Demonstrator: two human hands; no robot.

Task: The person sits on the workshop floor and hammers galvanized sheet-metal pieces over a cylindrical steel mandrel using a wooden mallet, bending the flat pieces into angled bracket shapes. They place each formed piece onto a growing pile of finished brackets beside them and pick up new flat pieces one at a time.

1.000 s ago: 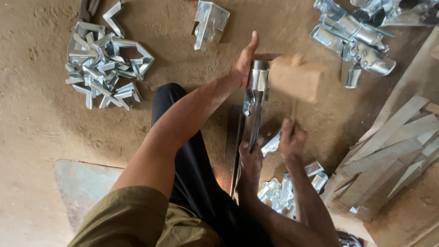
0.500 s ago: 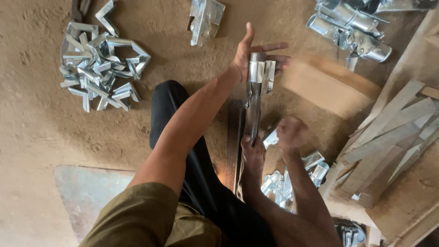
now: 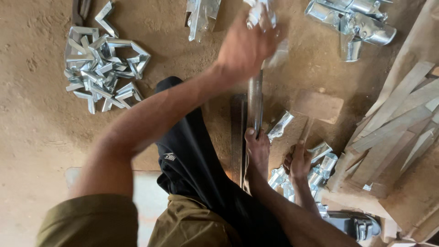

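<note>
The person sits on a floor of packed, sandy brown dirt [image 3: 41, 132], one leg in black cloth stretched forward. The left hand [image 3: 244, 48] is raised and blurred near the top of the view, its fingers closed round a small piece of bent, shiny sheet metal [image 3: 259, 13]. Below it a long, narrow steel bar [image 3: 254, 103] lies along the ground, dull grey and straight, with a flatter dark metal strip [image 3: 237, 132] just beside it; the bare foot [image 3: 257, 153] presses its toes on the near end of the bar. The right hand [image 3: 299, 162] is wrapped tight round the slim handle of a wooden mallet [image 3: 318, 106], whose blocky, pale brown head rests low, to the right of the bar. Around that hand lies a heap of folded galvanised pieces [image 3: 315, 169], bright and crumpled-looking. To the far left sits a pile of angular bent strips [image 3: 103, 73], silver and sharp-cornered, tangled over one another. At the top right lie rounded, tube-like galvanised fittings [image 3: 361, 20], smoother and more curved than the rest. Along the right edge flat grey sheet-metal strips [image 3: 402, 123] are stacked fanwise on rough wooden boards [image 3: 411, 201]. Another folded sheet piece [image 3: 201, 13] lies at the top, just left of the raised hand.
</note>
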